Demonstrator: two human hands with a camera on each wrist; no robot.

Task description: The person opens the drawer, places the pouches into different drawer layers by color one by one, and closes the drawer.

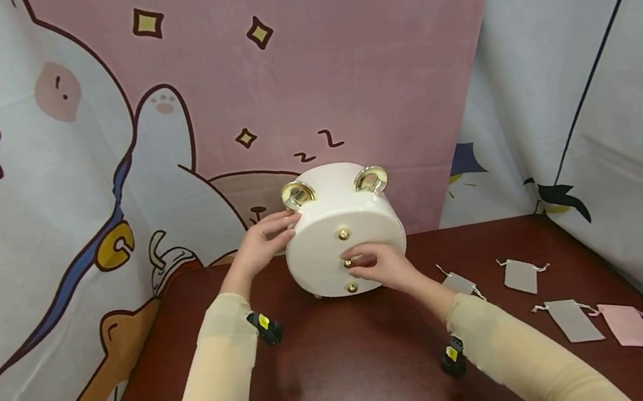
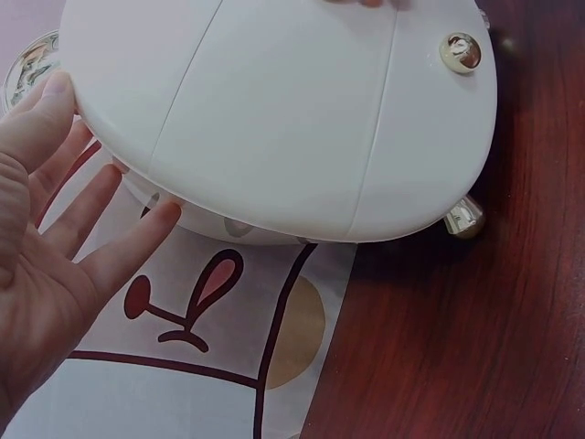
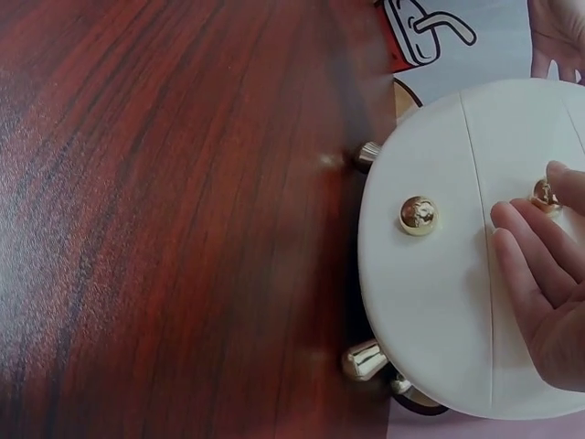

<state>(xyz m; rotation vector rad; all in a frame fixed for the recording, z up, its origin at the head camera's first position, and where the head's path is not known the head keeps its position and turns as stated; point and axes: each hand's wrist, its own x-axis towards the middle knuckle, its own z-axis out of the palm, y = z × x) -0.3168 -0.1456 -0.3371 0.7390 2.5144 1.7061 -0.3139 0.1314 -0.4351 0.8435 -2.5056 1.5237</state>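
Observation:
A white rounded box (image 1: 311, 252) with gold ear-shaped pieces on top stands at the back of the table. Its front carries three round gold knobs, one above another, and thin seams cross it in the right wrist view. My right hand (image 1: 385, 266) pinches the middle gold knob (image 3: 546, 196) between thumb and fingers. With fingers fairly straight, my left hand (image 1: 263, 244) touches the box's upper left edge, just below the left gold ear (image 1: 298, 194). The lowest knob (image 3: 419, 216) is free. Short gold feet (image 3: 366, 359) show beneath the box.
On the right of the dark wooden table (image 1: 339, 382) lie several small drawstring pouches, such as a grey pouch (image 1: 574, 320) and a pink pouch (image 1: 628, 325). A printed cloth backdrop (image 1: 369, 65) hangs right behind the box.

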